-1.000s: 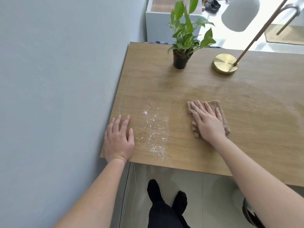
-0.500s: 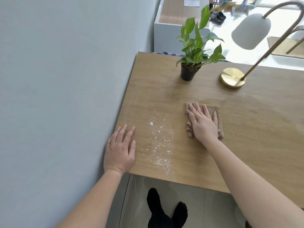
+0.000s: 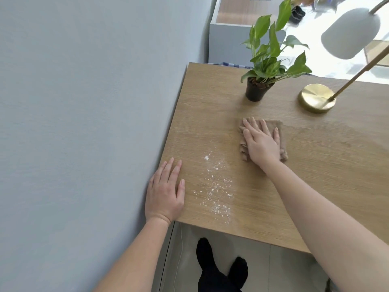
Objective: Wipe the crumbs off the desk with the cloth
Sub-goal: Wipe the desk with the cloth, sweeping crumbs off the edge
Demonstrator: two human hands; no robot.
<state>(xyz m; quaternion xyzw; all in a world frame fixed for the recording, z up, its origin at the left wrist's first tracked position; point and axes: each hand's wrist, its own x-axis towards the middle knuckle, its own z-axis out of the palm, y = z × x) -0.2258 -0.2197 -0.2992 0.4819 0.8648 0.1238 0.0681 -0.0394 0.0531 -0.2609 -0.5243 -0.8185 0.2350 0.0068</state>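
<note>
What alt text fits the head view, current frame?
A person's right hand presses flat on a folded brown cloth on a wooden desk, just right of a patch of white crumbs not yet wiped. The left hand rests flat on the desk's near left corner by a grey wall; a potted plant and a brass-based lamp stand further back.

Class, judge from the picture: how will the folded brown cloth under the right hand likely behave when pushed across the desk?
Probably soft and floppy: the cloth shows loose folded layers beside the right hand. Pressed flat by straight fingers, it should slide over the smooth desk rather than bunch. Its nap looks likely to catch the fine crumbs.
</note>
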